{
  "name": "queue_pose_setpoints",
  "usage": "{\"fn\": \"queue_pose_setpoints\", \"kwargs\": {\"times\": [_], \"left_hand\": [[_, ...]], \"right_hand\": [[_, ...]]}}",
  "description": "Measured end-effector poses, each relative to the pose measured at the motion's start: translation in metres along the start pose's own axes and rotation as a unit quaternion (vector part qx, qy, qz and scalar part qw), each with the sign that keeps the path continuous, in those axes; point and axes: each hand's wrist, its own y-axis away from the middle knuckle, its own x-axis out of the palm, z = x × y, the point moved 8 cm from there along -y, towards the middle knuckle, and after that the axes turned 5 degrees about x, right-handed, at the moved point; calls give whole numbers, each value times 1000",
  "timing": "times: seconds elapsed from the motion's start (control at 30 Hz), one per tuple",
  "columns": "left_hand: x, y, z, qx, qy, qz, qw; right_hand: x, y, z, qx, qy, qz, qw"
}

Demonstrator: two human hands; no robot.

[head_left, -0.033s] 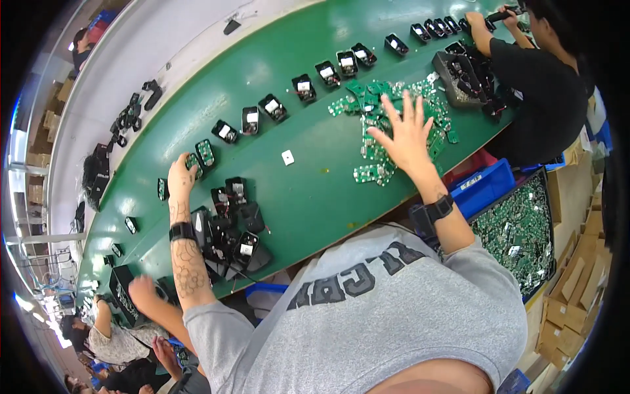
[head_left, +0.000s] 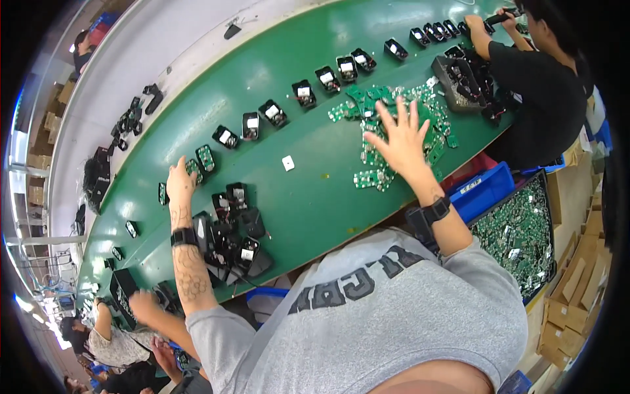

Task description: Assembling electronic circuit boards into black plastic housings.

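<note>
My left hand [head_left: 181, 180] reaches to the line of small black housings, its fingers closed at the side of a black housing with a green circuit board [head_left: 192, 169] in it. Right beside that one stands a second board-filled housing [head_left: 205, 157]. Over a loose heap of green circuit boards [head_left: 371, 98] my right hand [head_left: 403, 141] is spread, fingers apart and nothing in its grasp. Whether its fingertips touch the boards is hard to see. Further along the row, open black housings [head_left: 272, 111] show white pieces and wires inside.
A cluster of black housings [head_left: 230, 230] lies near my left forearm. A small white square [head_left: 288, 163] rests mid-table. On the right are a blue bin [head_left: 485, 189], a large tray of circuit boards [head_left: 515, 226] and a co-worker [head_left: 538, 98]. Another person's hand [head_left: 146, 305] is at lower left.
My right hand has shifted slightly down and to the left over the heap, still spread. The left hand stays at the same housing.
</note>
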Motion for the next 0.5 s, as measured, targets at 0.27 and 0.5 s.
{"fn": "queue_pose_setpoints", "kwargs": {"times": [0.27,0.5], "left_hand": [[-102,54,-294,371,271,-38,887],[-13,9,-412,431,218,-75,872]], "right_hand": [[7,15,43,-152,-24,-65,986],[-17,29,51,-254,-170,8,952]]}}
